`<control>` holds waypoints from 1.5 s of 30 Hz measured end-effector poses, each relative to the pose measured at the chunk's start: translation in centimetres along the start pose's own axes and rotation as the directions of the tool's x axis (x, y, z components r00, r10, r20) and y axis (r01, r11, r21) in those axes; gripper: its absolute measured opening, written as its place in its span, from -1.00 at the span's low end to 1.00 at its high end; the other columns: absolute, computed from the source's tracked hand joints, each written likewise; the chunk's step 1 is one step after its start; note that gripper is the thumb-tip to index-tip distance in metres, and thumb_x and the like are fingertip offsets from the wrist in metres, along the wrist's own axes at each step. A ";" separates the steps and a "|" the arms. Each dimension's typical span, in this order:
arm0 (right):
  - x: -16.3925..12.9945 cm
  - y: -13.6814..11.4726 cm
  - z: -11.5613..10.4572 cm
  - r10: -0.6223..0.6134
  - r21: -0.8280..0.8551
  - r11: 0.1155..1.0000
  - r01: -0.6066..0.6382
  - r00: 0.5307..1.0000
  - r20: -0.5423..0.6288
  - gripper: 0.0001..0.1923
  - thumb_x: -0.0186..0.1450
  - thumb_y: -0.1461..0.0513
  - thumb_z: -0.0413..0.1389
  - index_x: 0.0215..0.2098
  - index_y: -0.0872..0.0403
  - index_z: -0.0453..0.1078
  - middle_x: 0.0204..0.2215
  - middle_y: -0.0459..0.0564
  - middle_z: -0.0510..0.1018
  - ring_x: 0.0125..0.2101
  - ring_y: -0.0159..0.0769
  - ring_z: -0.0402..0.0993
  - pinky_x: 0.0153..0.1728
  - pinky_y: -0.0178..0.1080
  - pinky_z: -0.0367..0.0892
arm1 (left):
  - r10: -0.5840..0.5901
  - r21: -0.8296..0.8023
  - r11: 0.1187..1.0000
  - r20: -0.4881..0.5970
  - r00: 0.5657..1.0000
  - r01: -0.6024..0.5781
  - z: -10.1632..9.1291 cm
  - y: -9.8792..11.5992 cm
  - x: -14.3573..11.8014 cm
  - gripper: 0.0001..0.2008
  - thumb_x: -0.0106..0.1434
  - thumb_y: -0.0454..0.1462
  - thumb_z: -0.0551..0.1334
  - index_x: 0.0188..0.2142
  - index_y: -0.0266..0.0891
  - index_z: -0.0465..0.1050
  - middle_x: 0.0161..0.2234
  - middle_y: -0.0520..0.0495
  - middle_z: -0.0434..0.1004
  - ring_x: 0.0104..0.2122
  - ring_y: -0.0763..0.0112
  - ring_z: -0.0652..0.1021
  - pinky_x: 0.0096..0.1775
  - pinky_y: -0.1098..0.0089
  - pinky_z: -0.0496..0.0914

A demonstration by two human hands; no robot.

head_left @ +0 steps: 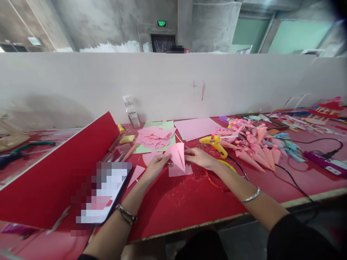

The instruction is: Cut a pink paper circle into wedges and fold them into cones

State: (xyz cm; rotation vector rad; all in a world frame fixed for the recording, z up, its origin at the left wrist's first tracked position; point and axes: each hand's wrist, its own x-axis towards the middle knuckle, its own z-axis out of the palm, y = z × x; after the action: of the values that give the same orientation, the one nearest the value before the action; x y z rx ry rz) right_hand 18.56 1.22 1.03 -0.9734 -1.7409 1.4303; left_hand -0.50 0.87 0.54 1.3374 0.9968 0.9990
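A folded pink paper piece [177, 155], coming to a point at the bottom, is held up between my two hands over the red tabletop. My left hand [158, 164] pinches its left edge between thumb and fingers. At the right edge, my right hand [196, 157] grips it too, its fingertips partly behind the paper. Beneath lies a flat pink paper sheet [180, 171]. A pink paper triangle [136, 175] rests left of my left wrist. Beyond my hands a heap of pink paper cutouts [155, 136] lies on a pale green sheet [162, 125].
A yellow glue gun [214, 142] with a black cord lies right of my hands, near a pile of pink paper cones [257, 144]. A phone [108, 195] leans by the red board [62, 169] at left. A clear bottle [132, 113] stands at the white partition [162, 83].
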 end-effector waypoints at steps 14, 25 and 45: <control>-0.6 1.0 1.2 0.030 -0.039 0.999 -0.029 1.000 0.004 -0.66 0.13 0.02 0.07 -0.38 0.15 0.35 -0.51 -0.08 0.42 -0.48 -0.40 0.34 -0.40 -0.32 0.27 | -0.060 0.090 0.994 0.035 0.998 0.056 0.8 -0.3 -0.3 -0.63 -0.07 0.01 0.23 -0.59 -0.30 0.40 -0.60 0.02 0.42 -0.51 0.45 0.44 -0.36 0.37 0.41; -0.5 1.8 1.4 0.016 -0.169 0.985 -0.034 0.994 -0.109 -0.57 0.14 -0.06 -0.02 -0.62 0.13 0.23 -0.68 -0.18 0.21 -0.62 -0.48 0.11 -0.56 -0.37 0.05 | 0.008 0.108 0.994 0.067 0.998 -0.016 1.4 -0.1 -0.7 -0.77 0.04 -0.14 0.19 -0.49 -0.29 0.37 -0.54 0.05 0.40 -0.49 0.50 0.42 -0.35 0.45 0.33; -1.1 1.1 1.4 -0.094 -0.207 0.976 0.073 0.991 -0.093 -0.75 0.16 0.12 0.03 -0.51 0.16 0.30 -0.60 -0.14 0.31 -0.56 -0.47 0.20 -0.54 -0.39 0.11 | 0.115 0.478 0.869 0.059 0.992 -0.129 1.8 -0.6 -0.9 -0.80 0.08 -0.18 0.10 -0.47 -0.29 0.35 -0.57 0.07 0.35 -0.55 0.49 0.34 -0.49 0.47 0.22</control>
State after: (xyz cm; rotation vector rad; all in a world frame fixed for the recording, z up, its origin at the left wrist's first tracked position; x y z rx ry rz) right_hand 18.00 -0.29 -0.35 -1.0468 -1.8555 1.1460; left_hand 0.97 -0.45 -0.04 1.8412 1.2002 0.8477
